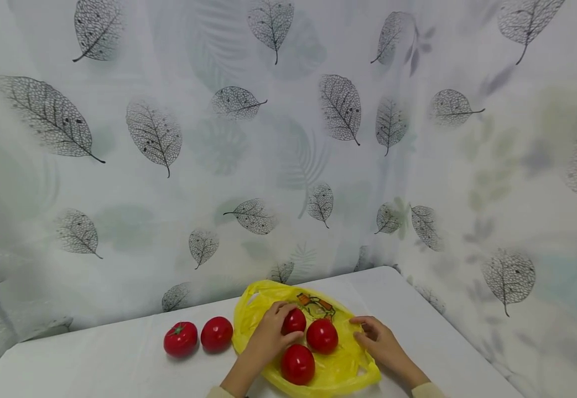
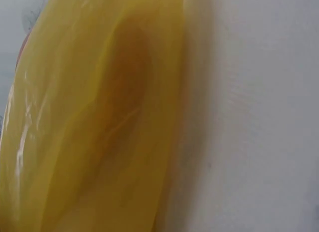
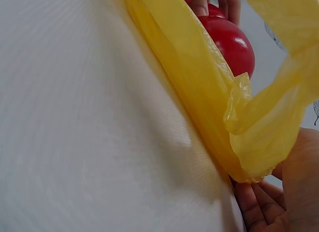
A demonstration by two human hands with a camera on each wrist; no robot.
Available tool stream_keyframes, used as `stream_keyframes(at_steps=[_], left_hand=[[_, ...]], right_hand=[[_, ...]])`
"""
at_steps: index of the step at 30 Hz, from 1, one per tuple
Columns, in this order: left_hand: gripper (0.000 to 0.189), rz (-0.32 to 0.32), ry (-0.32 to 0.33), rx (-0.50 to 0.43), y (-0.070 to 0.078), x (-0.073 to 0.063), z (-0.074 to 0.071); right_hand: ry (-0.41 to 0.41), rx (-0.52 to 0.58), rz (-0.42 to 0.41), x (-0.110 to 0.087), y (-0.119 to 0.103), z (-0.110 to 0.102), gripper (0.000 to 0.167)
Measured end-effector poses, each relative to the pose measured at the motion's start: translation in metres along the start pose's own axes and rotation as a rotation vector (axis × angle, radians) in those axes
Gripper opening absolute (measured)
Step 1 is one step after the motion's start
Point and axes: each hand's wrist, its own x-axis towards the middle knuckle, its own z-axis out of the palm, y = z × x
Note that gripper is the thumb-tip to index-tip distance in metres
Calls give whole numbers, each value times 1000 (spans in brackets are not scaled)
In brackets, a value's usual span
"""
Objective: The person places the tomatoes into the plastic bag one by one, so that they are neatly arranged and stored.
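Note:
My left hand (image 1: 270, 333) grips a red tomato (image 1: 295, 320) over the spread yellow plastic bag (image 1: 344, 367). Two more tomatoes lie close by, one to the right (image 1: 322, 336) and one nearer me (image 1: 298, 365). At the bag's right side, my right hand (image 1: 381, 344) holds its edge between thumb and fingers. The right wrist view has these fingers (image 3: 254, 204) at the bag's raised edge, with a shiny tomato (image 3: 230, 45) behind the plastic. Yellow plastic (image 2: 75, 142) fills much of the left wrist view and hides the left hand.
Left of the bag, two tomatoes stand on the white table: one with a green top (image 1: 181, 339) and one touching or nearly touching the bag (image 1: 217, 334). A leaf-patterned curtain (image 1: 288, 166) hangs behind the table (image 1: 94, 365) and along its right side.

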Motion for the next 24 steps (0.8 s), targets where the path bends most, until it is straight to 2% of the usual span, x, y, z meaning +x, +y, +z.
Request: stream_keyframes(at_steps=[13,24], left_hand=[[57,26,-55,-31,-1,7,7],[58,14,-94,-44,-5,8,9]], right_hand=[[-20,21,-2,-2,-3,-2,30],[-24,20,-2,0,-1,-1,31]])
